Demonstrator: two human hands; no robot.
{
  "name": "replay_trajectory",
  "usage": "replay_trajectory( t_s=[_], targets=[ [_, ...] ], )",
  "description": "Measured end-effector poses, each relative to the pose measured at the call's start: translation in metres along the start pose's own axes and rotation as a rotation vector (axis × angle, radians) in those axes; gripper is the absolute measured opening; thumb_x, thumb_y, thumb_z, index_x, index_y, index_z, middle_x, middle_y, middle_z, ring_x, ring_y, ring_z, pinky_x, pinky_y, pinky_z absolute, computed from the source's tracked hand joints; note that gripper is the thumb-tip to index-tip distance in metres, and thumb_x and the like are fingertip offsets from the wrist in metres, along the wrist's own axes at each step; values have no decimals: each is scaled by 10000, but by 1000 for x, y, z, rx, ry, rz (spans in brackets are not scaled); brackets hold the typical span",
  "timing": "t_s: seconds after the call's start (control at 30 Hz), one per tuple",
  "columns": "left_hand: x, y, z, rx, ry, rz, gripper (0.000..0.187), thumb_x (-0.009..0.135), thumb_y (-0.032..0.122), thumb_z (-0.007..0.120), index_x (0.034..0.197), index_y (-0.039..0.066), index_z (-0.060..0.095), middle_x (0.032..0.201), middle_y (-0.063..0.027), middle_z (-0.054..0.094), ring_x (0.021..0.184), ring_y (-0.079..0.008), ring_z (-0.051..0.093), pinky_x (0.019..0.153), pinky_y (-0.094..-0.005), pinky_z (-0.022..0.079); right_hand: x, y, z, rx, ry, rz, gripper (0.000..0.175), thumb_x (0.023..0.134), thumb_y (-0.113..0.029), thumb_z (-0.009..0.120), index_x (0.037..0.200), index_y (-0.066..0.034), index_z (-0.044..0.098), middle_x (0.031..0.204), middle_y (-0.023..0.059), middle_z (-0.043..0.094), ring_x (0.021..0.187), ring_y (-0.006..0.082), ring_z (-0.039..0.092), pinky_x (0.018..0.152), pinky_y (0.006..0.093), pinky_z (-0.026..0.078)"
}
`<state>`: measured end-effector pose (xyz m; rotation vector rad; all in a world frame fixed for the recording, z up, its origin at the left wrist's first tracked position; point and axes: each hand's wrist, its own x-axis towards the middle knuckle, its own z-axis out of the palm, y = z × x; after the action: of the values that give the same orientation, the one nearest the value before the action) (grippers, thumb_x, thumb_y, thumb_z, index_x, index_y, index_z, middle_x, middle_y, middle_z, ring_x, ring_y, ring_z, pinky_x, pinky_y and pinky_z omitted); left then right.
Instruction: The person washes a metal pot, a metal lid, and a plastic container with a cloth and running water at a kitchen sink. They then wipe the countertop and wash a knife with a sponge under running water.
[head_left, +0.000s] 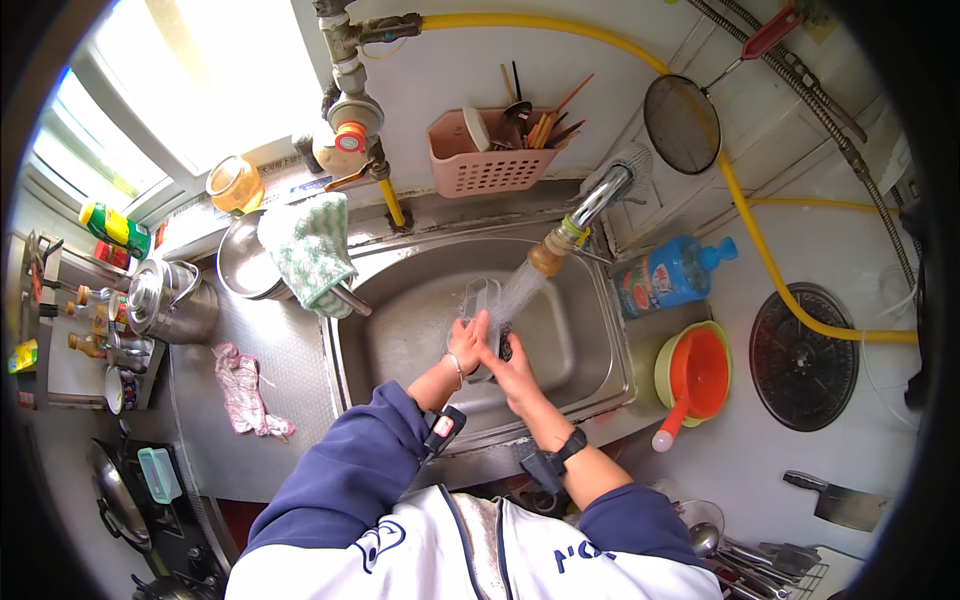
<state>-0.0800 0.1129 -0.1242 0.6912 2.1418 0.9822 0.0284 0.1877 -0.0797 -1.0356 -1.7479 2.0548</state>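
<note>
Both hands are low in the steel sink basin (405, 330), under water running from the faucet (592, 202). My left hand (468, 346) wears a bracelet at the wrist, and its fingers meet those of my right hand (514, 369). A clear plastic container (481, 295) lies in the basin at my left fingertips. Something dark, too hidden to name, shows beside my right fingers. Whether either hand grips anything cannot be told. The spray falls between the container and my fingers.
Left of the basin stand a pan (244, 259) under a green-white cloth (311, 251), a lidded steel pot (176, 304) and a pink crumpled cloth (241, 386). To the right are a blue bottle (664, 276) and a red dipper (701, 382) in a green bowl. A pink utensil basket (487, 169) hangs behind.
</note>
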Motion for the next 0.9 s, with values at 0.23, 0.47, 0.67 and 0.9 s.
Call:
replay_trajectory(
  t_s=[0.23, 0.47, 0.67, 0.9],
  targets=[
    [-35, 1, -9, -691, 220, -214, 707, 882, 188, 643, 1402, -47, 225, 1213, -199, 532, 1020, -247, 578, 824, -334, 492, -15, -9, -12, 406, -104, 348, 347, 869, -244, 665, 1167, -157, 510, 1059, -24, 586, 952, 105, 562, 767, 379, 489],
    [-47, 5, -27, -1257, -6, -221, 404, 810, 160, 713, 1145, 59, 512, 980, -55, 629, 869, -155, 618, 761, -316, 516, -12, 26, 8, 249, 93, -49, 505, 913, -350, 618, 1224, 28, 496, 1095, 52, 579, 996, 102, 532, 864, 259, 432],
    [-57, 12, -34, -1375, -140, -200, 413, 849, 242, 680, 1187, 92, 495, 1053, -37, 599, 927, -140, 594, 797, -320, 502, 8, 29, 5, -78, 130, -105, 512, 892, -375, 634, 1186, 31, 536, 1097, 115, 590, 982, 210, 561, 896, 328, 429],
    [-30, 21, -18, -1040, 187, -119, 528, 882, 374, 642, 1267, 72, 440, 1174, -60, 555, 1082, -160, 517, 912, -329, 422, 2, 37, 25, -547, 291, -487, 365, 917, -199, 553, 1218, 7, 534, 1168, 227, 504, 974, 403, 556, 912, 416, 444]
  ],
)
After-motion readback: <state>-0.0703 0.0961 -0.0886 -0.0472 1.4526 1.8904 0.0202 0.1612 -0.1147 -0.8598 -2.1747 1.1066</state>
